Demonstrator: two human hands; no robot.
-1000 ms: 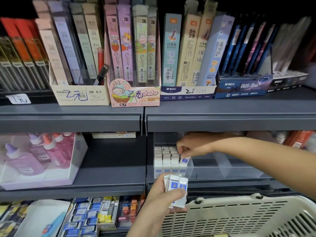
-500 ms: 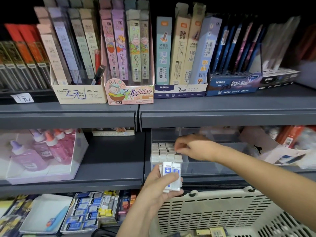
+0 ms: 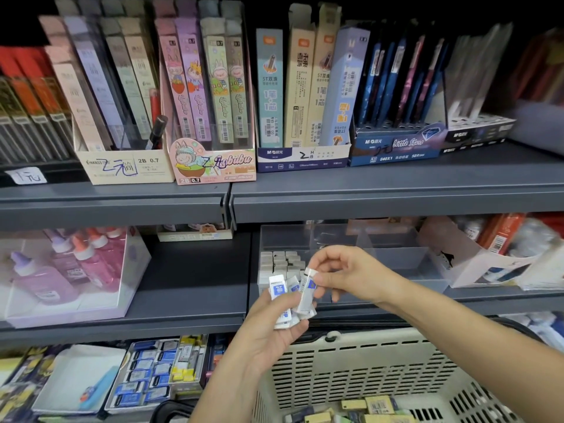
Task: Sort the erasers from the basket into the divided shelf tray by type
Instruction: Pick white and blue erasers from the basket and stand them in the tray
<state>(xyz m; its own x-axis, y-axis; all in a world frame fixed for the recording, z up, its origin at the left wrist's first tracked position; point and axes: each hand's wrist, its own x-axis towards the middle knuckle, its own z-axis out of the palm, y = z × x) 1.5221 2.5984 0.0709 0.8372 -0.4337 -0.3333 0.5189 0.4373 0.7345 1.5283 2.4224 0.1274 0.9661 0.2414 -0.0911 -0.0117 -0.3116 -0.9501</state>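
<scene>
Shop shelves of stationery face us. The divided tray [image 3: 396,258] sits at the left end of the right-hand middle shelf [image 3: 189,288], its left compartment holding rows of white erasers [image 3: 279,263]. Our left hand [image 3: 268,337] curls round a loose bunch of blue-and-white erasers [image 3: 277,289]; our right hand [image 3: 345,276] pinches the top of one eraser [image 3: 306,293] among them. Drawing it out could, we judge, drag its neighbours loose and drop them into the basket [image 3: 351,367] below.

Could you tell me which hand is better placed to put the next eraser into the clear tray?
Right. The right hand pinches one eraser in front of the tray, while the left hand grips the spare erasers lower down.
</scene>
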